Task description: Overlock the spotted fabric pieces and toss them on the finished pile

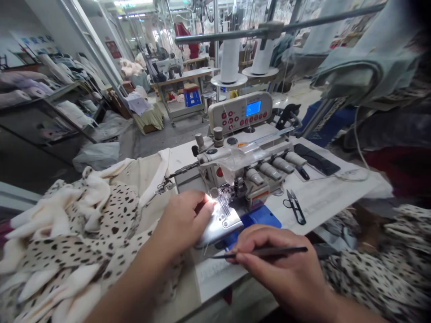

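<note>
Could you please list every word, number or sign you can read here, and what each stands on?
Blue wall lettering: perhaps ends "文化"; the rest is too blurred.
Blue display: possibly "6", unclear.
Red wall sign: too blurred.
Panel buttons and orange label on the sewing machine: too small.

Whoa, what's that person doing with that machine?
Someone is working at a sewing machine with both hands. The left hand is up by the brightly lit needles; whether it's pinching anything is hard to tell. The right hand holds a thin dark tool, maybe tweezers, in front of the machine. Spotted cloth is heaped to the left, and small scissors lie to the right.
</note>
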Demonstrator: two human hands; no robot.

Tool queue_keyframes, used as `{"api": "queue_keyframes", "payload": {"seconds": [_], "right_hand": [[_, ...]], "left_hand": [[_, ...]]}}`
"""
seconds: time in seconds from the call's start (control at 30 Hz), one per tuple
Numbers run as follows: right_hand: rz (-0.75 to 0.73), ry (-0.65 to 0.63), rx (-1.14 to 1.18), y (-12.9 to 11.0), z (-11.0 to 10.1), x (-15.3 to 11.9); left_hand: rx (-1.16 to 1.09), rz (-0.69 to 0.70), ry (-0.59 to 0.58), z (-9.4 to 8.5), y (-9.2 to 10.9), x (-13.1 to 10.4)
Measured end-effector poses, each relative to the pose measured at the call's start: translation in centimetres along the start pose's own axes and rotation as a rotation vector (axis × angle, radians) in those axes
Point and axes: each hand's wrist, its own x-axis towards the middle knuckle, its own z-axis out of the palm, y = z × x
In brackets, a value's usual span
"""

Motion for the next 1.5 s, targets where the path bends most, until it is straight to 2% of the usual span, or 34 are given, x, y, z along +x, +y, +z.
{"api": "queue_keyframes", "payload": {"seconds": [0.13,0.33,0.5,0.67,0.8,0.93,1.03,1.2,1.33,1.5], "right_hand": [[-0.045,-0.095,0.075,-0.2,0.7,-0.8],[-0.253,-0.075,0.007,0.1,2.8,-1.5],[-0.374,-0.069,-0.075,1.0,4.1,-2.0],[-0.425,-0.124,-0.095,1.9,2.5,-3.3],[-0.392,-0.151,-0.210,2.0,0.5,-4.3],[-0.412,-0.174,-0.359,1.9,-0.7,-4.7],[-0.418,-0.162,-0.415,2.0,-1.4,-4.7],[-0.383,-0.199,-0.375,1.7,-2.4,-4.5],[-0.380,-0.268,-0.345,1.4,-2.6,-4.1],[-0.389,-0.241,-0.366,1.5,-2.8,-3.9]], "left_hand": [[-0.029,-0.022,-0.040,-0.3,0.0,0.5],[-0.045,-0.002,-0.113,0.4,-0.3,0.3],[0.089,0.056,0.045,2.1,0.2,0.0],[0.121,0.158,0.059,2.8,-0.1,0.2],[0.190,0.110,0.130,2.7,-0.8,0.7],[0.122,0.105,0.104,1.8,-1.3,1.0],[0.048,0.033,0.058,0.4,-1.7,0.9],[-0.130,-0.019,-0.197,-1.7,-2.7,0.5],[-0.116,-0.014,-0.172,-2.8,-3.6,0.4],[-0.075,-0.055,-0.189,-3.8,-4.2,0.2]]}}
